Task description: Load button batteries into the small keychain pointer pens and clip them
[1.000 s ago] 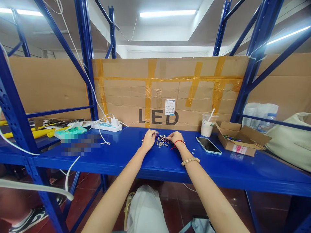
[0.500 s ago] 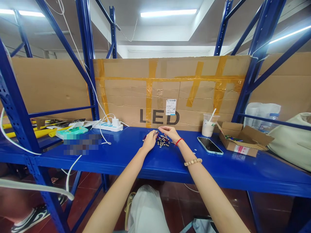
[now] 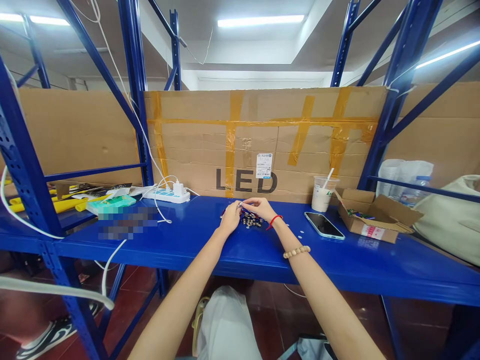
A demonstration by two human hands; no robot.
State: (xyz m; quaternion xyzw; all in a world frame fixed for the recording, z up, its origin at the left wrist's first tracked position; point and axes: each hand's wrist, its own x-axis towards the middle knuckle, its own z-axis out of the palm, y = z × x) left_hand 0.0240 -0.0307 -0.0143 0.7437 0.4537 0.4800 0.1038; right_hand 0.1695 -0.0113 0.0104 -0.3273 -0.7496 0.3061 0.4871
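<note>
Head view — I'm watching left hand (image 3: 230,217) and right hand (image 3: 263,208) pinching a tiny shiny piece (image 3: 240,204) — I'm favouring light, even pressure.

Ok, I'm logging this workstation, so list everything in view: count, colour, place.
small parts: many, dark and silvery, centre
shelf: one, blue, under parts
phone: one, dark screen, right of centre
cup: one, whitish, behind phone
open carton: one, brown, right of phone
bottle: one, clear, right rear
bag: one, pale green, far right
cardboard panels: several, brown, rear
power strip: one, white, rear left
cables: several, white, mostly left
packet: one, green, left
long items: several, yellow, far left
rack posts: several, blue, both sides
ceiling lights: several, white, overhead
footwear: count unclear, black and white, lower left
left hand: one, bare, beside parts
right hand: one, bare, beside left
</note>
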